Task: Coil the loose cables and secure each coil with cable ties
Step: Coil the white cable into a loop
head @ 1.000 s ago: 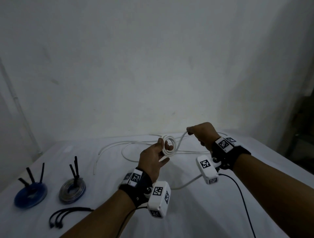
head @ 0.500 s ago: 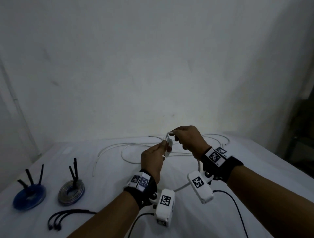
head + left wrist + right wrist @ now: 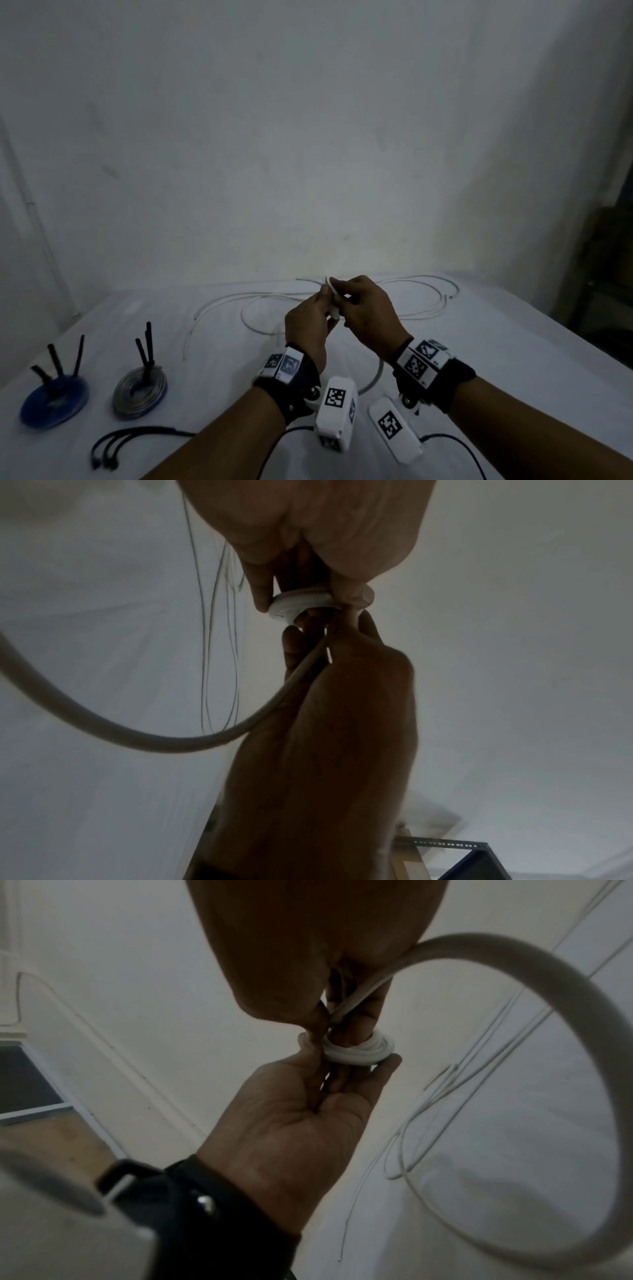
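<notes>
Both forearms reach forward over the white-covered surface [image 3: 513, 359], and the hands meet in the air above its middle, palms turned toward each other. The left hand [image 3: 308, 329] pinches a small tight coil [image 3: 358, 1050] of the white cable [image 3: 260, 329] between thumb and fingertips; its other fingers [image 3: 387, 1064] curl up beneath the coil. The right hand [image 3: 370, 318] comes in from above, and its thumb and fingers close on the same coil and on the strand that feeds into it. From the right hand that strand sweeps down in a wide arc below the wrists, then joins the loose loops of the cable lying across the far part of the surface. To the left sit a blue coil [image 3: 51, 404] and a grey coil [image 3: 140, 394], each bound with black cable ties whose tails stand upright. A bundle of spare black cable ties [image 3: 116, 442] lies near the front edge.
</notes>
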